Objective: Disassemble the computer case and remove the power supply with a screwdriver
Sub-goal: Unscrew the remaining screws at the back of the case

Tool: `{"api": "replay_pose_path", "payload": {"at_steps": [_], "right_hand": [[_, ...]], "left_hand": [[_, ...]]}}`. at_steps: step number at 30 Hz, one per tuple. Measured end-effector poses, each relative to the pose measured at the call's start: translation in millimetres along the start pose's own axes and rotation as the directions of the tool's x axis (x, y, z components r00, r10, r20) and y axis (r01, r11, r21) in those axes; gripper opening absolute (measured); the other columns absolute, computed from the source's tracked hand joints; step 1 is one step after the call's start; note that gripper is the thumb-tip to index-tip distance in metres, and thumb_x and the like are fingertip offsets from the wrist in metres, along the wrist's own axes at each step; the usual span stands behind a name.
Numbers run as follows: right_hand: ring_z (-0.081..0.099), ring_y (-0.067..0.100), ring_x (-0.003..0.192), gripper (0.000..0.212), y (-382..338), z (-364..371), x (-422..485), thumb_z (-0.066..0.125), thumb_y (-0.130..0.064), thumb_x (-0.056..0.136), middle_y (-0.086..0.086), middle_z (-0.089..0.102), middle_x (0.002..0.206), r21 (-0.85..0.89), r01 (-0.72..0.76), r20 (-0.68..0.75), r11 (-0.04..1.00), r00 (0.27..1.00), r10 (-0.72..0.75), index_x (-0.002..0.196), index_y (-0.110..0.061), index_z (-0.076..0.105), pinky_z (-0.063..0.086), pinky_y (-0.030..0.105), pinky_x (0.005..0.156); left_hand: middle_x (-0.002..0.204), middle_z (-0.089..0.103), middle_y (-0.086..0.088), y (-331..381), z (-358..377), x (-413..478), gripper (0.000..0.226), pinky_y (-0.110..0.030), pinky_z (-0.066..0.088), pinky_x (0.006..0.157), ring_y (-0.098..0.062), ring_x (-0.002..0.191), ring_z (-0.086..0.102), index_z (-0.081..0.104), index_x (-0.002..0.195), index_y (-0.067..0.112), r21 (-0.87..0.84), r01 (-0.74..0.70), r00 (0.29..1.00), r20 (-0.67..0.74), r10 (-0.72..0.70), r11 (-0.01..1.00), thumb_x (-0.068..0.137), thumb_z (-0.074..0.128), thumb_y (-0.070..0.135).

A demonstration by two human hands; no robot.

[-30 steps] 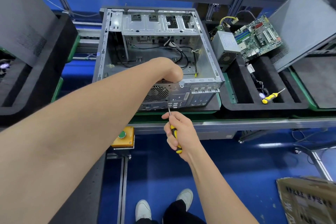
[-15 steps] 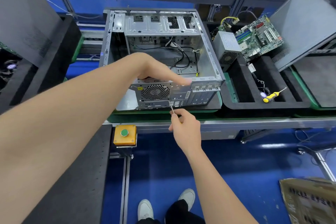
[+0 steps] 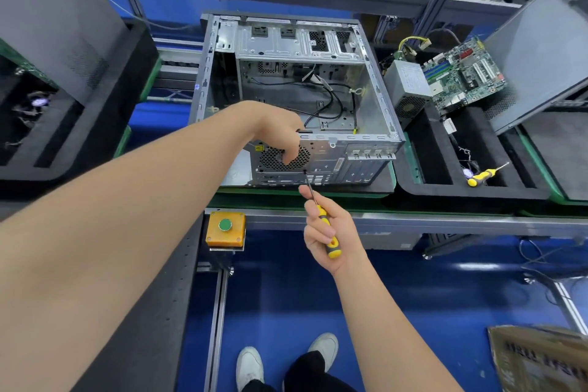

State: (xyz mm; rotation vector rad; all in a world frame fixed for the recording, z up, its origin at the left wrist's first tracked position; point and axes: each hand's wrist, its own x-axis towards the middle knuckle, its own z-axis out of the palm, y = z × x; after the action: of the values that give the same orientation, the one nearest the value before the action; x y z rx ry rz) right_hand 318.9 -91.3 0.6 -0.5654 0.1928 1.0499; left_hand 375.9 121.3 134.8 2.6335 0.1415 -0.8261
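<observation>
Left hand (image 3: 276, 134) shifted: fingers now curled over computer case (image 3: 369, 124) rear rim, onto power supply grille (image 3: 270, 164). Right hand (image 3: 346, 232) grips screwdriver (image 3: 322, 212), tip just below grille: supply screw likely next.

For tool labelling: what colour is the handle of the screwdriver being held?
Screwdriver handle: yellow and black, shown best in the head view.

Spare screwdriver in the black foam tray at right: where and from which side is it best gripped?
Grip the spare screwdriver by its thick yellow-and-black handle, from above. It lies flat in the foam tray, handle nearer the person, thin shaft pointing away to the right, so the handle probably gives the fuller hold.
</observation>
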Motion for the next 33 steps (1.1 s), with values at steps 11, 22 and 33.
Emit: {"api": "replay_pose_path", "payload": {"at_steps": [11,22,33], "right_hand": [[0.044,0.018,0.037,0.03,1.5,15.7,-0.9,0.042,-0.018,0.108,0.007,0.061,0.064,-0.924,0.069,-0.129,0.375,0.869,-0.478,0.101,-0.016,0.071,0.039,0.026,0.041],[0.047,0.022,0.042,0.021,-1.5,15.4,5.8,0.045,-0.025,0.11,0.008,0.06,0.069,-0.85,0.05,-0.193,0.524,0.897,-0.398,0.113,-0.022,0.066,0.04,0.032,0.041],[0.027,0.006,0.035,0.027,-25.2,38.1,32.7,0.045,-0.027,0.112,-0.005,0.05,0.065,-0.117,-0.119,-0.243,0.986,0.966,0.088,0.104,-0.012,0.066,0.021,0.021,0.031]], "left_hand": [[0.124,0.06,-0.016,0.9,1.7,1.4,0.067,-0.046,0.052,0.086,-0.035,0.107,0.061,0.056,0.125,0.003,-0.039,0.038,0.999,0.003,-0.038,0.999,0.064,0.074,0.023],[0.103,0.049,-0.007,0.7,1.4,2.5,0.052,-0.038,0.042,0.074,-0.024,0.088,0.048,0.044,0.104,0.019,-0.074,0.02,1.0,0.019,-0.019,0.997,0.06,0.073,0.022],[0.094,0.062,-0.01,0.1,3.7,3.9,0.046,-0.036,0.041,0.065,-0.025,0.076,0.054,0.063,0.105,0.004,-0.082,0.035,0.999,-0.008,-0.035,0.996,0.062,0.074,0.017]]}}
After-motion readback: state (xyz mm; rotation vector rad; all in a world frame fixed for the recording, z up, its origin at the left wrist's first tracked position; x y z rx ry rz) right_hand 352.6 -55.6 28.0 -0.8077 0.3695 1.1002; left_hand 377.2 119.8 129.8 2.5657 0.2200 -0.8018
